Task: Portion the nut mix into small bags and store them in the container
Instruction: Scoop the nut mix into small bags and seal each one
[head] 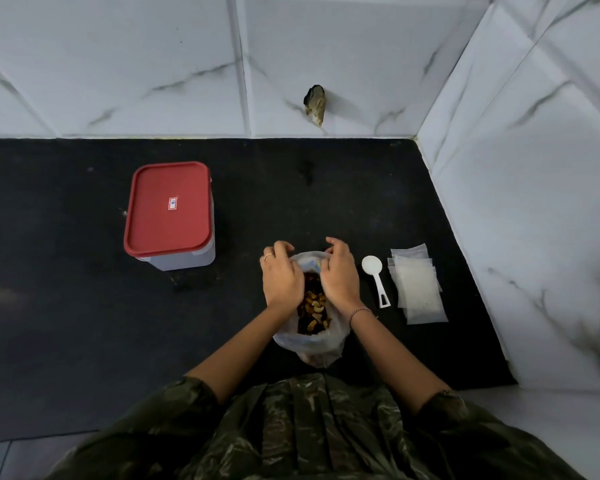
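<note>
Fingers [284, 245] of the left hand [281, 277] and the right hand [340, 275] curl over the far rim of the plastic bag [309, 346]. Their tips are hard to see, but both hands pinch the rim and hold the mouth apart. Nut mix [313, 306] lies inside, partly covered by the hands. Just to the right lie a white spoon [374, 277] and a pile of small bags [417, 287]. Farther left stands the container [187, 261] with its red lid [168, 223] on, so its contents are hidden.

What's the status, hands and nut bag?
Left hand, right hand pinch clear plastic nut-mix bag rim. Red-lidded plastic container closed. White scoop, small clear bags untouched.
</note>
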A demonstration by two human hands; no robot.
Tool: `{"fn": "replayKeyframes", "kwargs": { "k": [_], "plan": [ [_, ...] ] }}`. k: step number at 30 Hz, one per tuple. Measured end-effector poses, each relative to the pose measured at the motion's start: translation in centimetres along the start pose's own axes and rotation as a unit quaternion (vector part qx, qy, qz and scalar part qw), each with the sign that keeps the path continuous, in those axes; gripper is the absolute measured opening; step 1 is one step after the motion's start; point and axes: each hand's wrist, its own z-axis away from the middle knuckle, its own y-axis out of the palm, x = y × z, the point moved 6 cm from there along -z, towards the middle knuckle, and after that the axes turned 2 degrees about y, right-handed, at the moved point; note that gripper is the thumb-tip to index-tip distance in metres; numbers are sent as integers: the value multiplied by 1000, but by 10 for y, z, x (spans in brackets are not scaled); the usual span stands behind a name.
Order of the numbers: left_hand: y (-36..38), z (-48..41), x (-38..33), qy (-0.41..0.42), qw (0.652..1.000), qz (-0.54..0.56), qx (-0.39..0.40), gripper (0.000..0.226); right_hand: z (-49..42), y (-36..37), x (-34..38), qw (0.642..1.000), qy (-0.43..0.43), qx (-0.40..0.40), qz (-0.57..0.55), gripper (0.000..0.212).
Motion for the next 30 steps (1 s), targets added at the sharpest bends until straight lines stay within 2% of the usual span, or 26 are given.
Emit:
{"fn": "replayKeyframes", "kwargs": {
  "k": [2,7,10,13,16,21,24,27,30],
  "plan": [
    [0,-1,0,32,999,-33,2,23,4,1,1,999,-38,-18,30,41],
    [-20,5,7,-70,991,111,1,32,11,-19,2,999,-22,-43,12,51],
    [-35,21,21,-132,986,101,-6,37,36,-38,0,997,-8,-76,11,58],
    [-36,43,37,-183,978,101,17,41,71,-41,-11,997,49,-42,-44,66],
    [-26,63,45,-210,967,130,61,38,99,-36,-23,996,84,-7,-42,68],
    [-17,82,55,-268,947,152,95,41,117,-21,-49,971,184,77,-134,60],
    [-5,99,63,-315,914,221,128,46,123,-16,-59,955,221,82,-179,53],
    [-2,108,64,-328,895,275,126,50,129,-12,-64,939,248,70,-227,46],
    [-2,111,57,-337,889,283,126,22,132,-10,-70,921,280,39,-267,38]
  ]
}}
